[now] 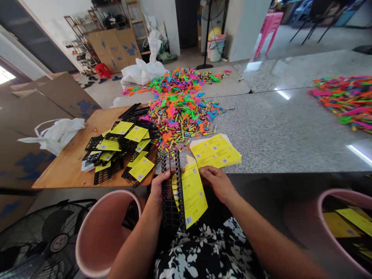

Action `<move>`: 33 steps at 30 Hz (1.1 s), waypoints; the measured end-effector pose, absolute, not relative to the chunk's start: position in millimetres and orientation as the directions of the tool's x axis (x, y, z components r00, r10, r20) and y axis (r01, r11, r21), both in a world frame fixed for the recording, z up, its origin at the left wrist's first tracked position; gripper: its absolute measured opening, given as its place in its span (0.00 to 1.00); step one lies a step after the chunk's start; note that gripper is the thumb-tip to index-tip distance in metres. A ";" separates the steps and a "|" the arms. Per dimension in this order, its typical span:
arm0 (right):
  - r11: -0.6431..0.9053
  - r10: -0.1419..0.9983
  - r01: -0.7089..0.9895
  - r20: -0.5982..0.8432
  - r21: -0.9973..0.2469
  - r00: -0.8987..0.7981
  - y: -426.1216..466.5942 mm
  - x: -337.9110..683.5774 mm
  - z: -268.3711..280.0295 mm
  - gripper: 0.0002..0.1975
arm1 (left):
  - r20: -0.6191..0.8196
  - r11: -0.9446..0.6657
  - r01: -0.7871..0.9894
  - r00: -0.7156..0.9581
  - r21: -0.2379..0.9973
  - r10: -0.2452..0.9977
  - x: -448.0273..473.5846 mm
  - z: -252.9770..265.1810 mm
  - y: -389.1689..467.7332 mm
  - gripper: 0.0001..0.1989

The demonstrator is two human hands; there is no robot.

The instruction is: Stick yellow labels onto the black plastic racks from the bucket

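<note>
My left hand [159, 186] is closed around the edge of a black plastic rack [171, 201] with rows of round holes, held upright over my lap. Against its right side stands a yellow printed label sheet [193, 195]. The fingers of my right hand [216, 182] pinch the upper right edge of that sheet, whose top corner curls over white. Just beyond, a stack of yellow label sheets [216, 151] lies at the table's near edge. To the left is a pile of black racks [116, 170] with yellow labels on them.
A heap of colourful small plastic toy guns and tubes [180, 108] covers the table middle; another heap [345, 100] lies right. A pink bin [84, 240] stands below left, and another bin [322, 201] with yellow labels right. A black fan [59, 242] is at lower left.
</note>
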State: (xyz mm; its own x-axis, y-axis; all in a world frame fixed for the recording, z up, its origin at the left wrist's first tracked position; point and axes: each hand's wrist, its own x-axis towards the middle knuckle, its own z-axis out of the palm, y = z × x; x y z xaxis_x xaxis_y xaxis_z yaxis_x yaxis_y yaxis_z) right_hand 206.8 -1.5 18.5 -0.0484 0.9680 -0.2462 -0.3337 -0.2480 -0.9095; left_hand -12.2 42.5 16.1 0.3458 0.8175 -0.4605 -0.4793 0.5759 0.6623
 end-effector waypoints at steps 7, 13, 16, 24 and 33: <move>-0.138 0.990 -0.162 -0.136 -0.977 -0.026 -9.1 200.6 32.7 0.23 | -0.470 0.577 -0.492 0.336 0.652 0.816 -5.7 9.1 37.7 0.21; -0.294 0.956 -0.359 -0.268 -0.886 -0.121 -10.2 203.3 23.8 0.23 | -0.457 0.586 -0.455 0.370 0.670 0.809 -13.1 -2.2 36.9 0.17; -0.283 0.959 -0.373 -0.270 -0.884 -0.086 -9.9 203.6 21.7 0.22 | -0.431 0.550 -0.497 0.341 0.672 0.835 -10.7 0.4 38.3 0.17; 0.054 0.942 0.154 0.101 -0.987 0.320 0.5 216.2 31.1 0.21 | -0.453 0.627 -0.439 0.443 0.643 0.774 9.4 28.4 28.8 0.26; 0.060 0.975 0.143 0.089 -0.988 0.203 1.3 219.3 31.7 0.18 | -0.337 0.482 -0.497 0.356 0.721 0.872 34.2 30.9 21.5 0.18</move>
